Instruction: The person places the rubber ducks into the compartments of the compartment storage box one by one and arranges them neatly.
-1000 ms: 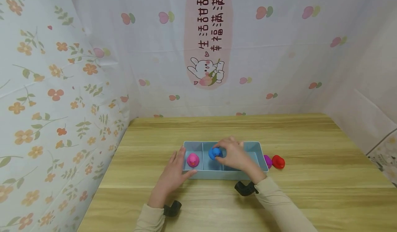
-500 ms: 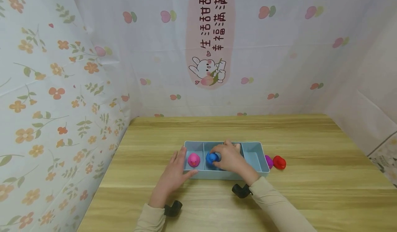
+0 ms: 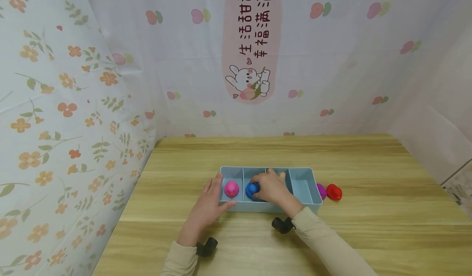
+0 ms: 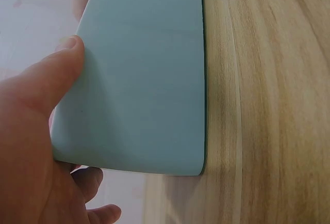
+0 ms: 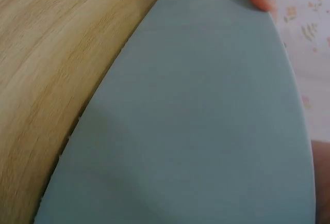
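A light blue divided box [image 3: 303, 188] stands on the wooden table, its compartments in a row. My left hand [image 3: 206, 205] holds its left end, thumb on the front wall and fingers along the side; the left wrist view shows the thumb [image 4: 64, 61] at the rim. A pink rubber duck [image 3: 231, 188] sits in the leftmost compartment. With thumb and fingers, my right hand [image 3: 272, 188] grips a blue rubber duck [image 3: 252, 190] inside the second compartment. The hand covers part of that duck and of the third compartment. The right wrist view shows mostly the box's front wall [image 5: 191, 95].
Just beyond the box's right end lie a purple toy [image 3: 322, 191], partly hidden by the box, and a red rubber duck [image 3: 334, 192]. Patterned cloth [image 3: 184, 75] hangs behind and at the sides of the table [image 3: 368, 227].
My right hand has moved slightly left and lowered the blue duck into the second compartment. The left hand keeps its place at the box's left end. The head view has shifted a little.
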`<action>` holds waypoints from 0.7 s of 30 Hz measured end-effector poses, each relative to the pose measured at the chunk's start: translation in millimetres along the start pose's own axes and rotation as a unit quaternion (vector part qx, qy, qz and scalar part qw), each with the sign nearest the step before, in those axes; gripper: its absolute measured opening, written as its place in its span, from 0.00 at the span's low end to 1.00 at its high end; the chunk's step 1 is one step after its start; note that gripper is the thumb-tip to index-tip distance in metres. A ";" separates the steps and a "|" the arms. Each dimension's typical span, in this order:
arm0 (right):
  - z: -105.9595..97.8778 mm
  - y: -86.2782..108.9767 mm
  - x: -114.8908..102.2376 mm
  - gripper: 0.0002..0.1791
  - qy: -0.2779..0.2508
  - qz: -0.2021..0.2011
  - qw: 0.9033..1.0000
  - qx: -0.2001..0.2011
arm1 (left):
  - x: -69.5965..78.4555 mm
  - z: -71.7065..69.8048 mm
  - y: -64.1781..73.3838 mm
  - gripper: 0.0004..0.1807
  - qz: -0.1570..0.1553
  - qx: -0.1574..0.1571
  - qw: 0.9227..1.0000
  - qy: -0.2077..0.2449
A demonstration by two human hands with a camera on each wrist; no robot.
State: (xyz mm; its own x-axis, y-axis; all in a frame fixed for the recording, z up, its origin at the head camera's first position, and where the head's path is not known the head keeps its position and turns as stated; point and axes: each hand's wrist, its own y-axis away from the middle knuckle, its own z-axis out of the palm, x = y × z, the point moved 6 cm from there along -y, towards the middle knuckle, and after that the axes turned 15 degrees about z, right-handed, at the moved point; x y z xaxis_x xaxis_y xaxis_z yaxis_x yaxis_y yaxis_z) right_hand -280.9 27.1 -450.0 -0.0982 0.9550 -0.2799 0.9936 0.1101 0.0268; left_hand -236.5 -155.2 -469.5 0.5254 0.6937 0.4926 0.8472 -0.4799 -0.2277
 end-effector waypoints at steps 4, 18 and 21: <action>-1.1 0.6 -1.8 0.18 0.018 -0.004 1.000 0.009 | 0.3 -0.3 -0.7 0.52 -0.004 -0.001 1.000 0.001; -18.9 8.2 -3.1 0.22 -0.019 -0.007 1.000 -0.004 | -0.1 0.9 -1.0 0.53 -0.008 -0.006 1.000 0.005; -27.7 9.2 -1.3 0.20 -0.041 -0.014 0.999 0.007 | -1.1 1.4 -0.8 0.53 -0.006 -0.003 1.000 0.001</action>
State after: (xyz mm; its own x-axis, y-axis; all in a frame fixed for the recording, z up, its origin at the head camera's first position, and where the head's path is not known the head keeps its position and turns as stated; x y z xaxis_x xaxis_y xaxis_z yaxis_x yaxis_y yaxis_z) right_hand -273.2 34.5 -422.8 -0.1217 0.9261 -0.3572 0.9912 0.1322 0.0051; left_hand -237.7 -154.8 -471.0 0.5144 0.6989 0.4970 0.8534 -0.4745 -0.2159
